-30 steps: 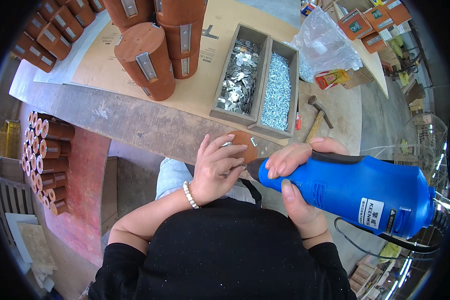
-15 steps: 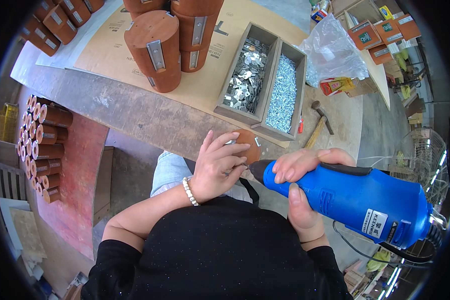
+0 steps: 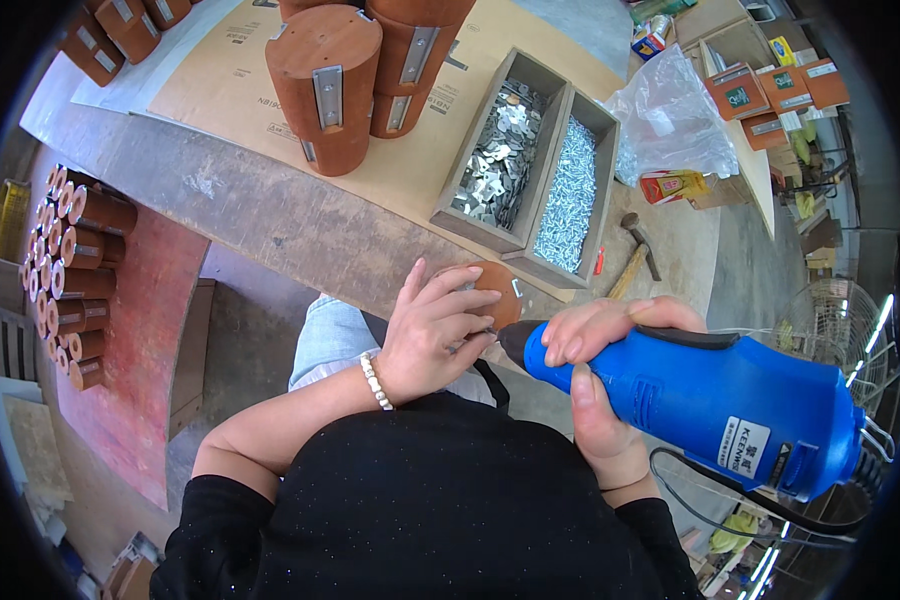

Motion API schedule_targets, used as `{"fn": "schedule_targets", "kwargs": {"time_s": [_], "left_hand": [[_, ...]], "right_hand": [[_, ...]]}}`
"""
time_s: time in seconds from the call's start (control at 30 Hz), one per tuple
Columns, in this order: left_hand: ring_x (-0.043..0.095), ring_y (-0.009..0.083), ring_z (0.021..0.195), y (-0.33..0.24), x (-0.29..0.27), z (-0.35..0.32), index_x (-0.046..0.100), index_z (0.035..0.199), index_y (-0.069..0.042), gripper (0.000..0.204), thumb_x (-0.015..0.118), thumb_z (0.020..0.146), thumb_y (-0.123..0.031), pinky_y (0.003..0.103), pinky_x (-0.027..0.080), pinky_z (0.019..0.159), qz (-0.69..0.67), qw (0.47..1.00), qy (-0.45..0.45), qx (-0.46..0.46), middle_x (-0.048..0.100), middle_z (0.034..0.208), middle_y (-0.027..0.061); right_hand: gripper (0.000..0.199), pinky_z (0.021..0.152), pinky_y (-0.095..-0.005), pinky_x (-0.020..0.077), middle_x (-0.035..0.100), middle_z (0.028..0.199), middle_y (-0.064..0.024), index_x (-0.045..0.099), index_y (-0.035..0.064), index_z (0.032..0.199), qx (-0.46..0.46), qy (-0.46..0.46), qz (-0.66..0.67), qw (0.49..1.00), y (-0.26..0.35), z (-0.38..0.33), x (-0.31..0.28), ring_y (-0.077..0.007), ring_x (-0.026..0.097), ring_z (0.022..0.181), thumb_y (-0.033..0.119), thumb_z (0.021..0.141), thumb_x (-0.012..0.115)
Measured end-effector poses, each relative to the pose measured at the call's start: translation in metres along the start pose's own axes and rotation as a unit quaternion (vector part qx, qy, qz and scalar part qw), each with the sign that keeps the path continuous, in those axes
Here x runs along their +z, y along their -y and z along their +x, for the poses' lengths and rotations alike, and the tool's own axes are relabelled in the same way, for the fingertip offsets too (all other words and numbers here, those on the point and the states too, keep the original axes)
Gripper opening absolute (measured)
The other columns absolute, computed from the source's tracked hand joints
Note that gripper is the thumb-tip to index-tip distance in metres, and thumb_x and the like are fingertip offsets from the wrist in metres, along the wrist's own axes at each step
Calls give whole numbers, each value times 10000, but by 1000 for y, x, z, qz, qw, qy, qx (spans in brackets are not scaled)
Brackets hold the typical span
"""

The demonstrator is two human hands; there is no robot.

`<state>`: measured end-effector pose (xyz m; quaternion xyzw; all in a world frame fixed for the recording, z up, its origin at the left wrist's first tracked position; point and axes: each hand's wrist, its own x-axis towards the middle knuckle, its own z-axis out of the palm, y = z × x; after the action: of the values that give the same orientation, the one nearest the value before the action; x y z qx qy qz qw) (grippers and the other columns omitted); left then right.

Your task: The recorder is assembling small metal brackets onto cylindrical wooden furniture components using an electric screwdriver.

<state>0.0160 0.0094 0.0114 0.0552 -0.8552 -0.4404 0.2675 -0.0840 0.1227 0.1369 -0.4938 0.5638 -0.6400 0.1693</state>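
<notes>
Gripping the blue driver (image 3: 710,400) by its barrel, the right hand (image 3: 600,400) aims its nose at a brown wooden block (image 3: 492,292) clasped by the left hand (image 3: 432,335) at the bench (image 3: 260,215) edge. Block looks rigid, light; probably smooth, best held around its sides.

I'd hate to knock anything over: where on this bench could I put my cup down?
The bare grey benchtop between the tall brown cylinder and the bench's near edge is free. It is crowded around the two trays of metal parts, the hammer and the plastic bag.
</notes>
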Motion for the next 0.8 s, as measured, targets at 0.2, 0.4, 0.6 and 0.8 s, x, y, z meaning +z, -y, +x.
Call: {"fn": "schedule_targets", "kwargs": {"time_s": [0.2,0.4,0.6,0.8], "left_hand": [[490,197,1148,1,1,0,659,730,-98,113,729,648,-132,549,217,1021,1,1000,-14,-3,632,1030,-19],[485,190,1150,2,0,-1,658,743,-104,125,730,646,-135,550,223,1017,2,1000,-13,-3,624,1034,-20],[482,190,1153,3,0,-1,655,757,-107,140,732,646,-140,544,230,1013,-5,1000,-14,-5,621,1023,-20],[477,207,1180,7,0,-2,651,780,-110,164,732,638,-116,526,194,1052,10,1000,3,4,631,1062,-11]], "right_hand": [[535,733,-337,479,557,825,-109,299,41,1122,-5,7,25,1000,-4,2,2,-207,581,767,-128,680,549],[506,725,-340,480,552,798,-104,309,43,1108,43,-14,17,999,-6,3,5,-207,579,750,-108,687,545],[481,728,-350,481,550,787,-100,321,54,1089,33,-3,28,999,-6,4,9,-211,580,749,-88,691,552],[521,685,-376,484,541,783,-94,341,48,1160,49,-116,53,991,-3,0,7,-222,566,698,8,727,627]]}}
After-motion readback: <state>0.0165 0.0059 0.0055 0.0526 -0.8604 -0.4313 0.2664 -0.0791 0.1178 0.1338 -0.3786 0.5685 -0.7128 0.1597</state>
